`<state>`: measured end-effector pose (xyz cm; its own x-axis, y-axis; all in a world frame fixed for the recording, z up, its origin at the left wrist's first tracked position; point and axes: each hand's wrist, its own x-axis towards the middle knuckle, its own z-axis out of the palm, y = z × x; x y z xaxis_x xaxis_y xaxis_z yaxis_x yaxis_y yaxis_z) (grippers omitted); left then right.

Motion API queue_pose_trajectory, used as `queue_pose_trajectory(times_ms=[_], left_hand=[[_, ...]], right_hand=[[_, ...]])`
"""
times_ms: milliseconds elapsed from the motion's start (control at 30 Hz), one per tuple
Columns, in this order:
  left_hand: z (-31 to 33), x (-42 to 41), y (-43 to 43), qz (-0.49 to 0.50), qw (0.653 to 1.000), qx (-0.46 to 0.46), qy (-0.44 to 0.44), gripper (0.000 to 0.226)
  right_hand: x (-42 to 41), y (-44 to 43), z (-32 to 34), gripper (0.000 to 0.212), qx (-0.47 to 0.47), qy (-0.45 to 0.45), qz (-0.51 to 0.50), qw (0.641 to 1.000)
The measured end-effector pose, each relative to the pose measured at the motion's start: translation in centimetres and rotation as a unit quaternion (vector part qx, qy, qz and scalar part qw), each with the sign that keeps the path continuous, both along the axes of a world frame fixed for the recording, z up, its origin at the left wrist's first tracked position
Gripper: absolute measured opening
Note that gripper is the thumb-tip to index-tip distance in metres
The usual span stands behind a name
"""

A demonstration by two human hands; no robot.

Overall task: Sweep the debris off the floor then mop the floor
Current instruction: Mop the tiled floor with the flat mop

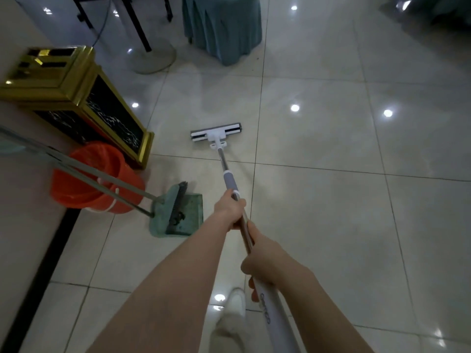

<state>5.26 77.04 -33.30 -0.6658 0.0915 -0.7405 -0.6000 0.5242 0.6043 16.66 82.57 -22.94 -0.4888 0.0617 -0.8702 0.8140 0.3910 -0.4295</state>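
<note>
A mop with a white and grey flat head lies on the glossy tiled floor ahead of me. Its metal shaft runs back toward my body. My left hand grips the shaft just below the grey sleeve. Lower down, my right hand grips the shaft where the white handle begins. A green dustpan with dark debris in it sits on the floor to the left, with a broom head resting in it.
An orange bucket stands left of the dustpan, and long broom and dustpan handles cross over it. Behind it is a gold and black bin. A teal-draped table and a round stand base lie ahead. My shoe is below.
</note>
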Motion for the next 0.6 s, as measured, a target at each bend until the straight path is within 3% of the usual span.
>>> queue_pose_trajectory(times_ms=[133,267,600], left_hand=[[0.4,8.1,0.5,0.007,1.000,-0.006,0.003,0.036],[0.6,18.5,0.6,0.008,1.000,-0.010,0.015,0.030],[2.7,45.3,3.5,-0.009,1.000,0.019,0.005,0.034]], right_hand=[[8.5,1.0,1.3,0.091,-0.002,0.012,-0.008,1.000],[18.8,1.8,1.8,0.089,0.050,0.047,0.056,0.996],[45.1,4.7,4.1,0.091,0.076,-0.003,0.078,0.994]])
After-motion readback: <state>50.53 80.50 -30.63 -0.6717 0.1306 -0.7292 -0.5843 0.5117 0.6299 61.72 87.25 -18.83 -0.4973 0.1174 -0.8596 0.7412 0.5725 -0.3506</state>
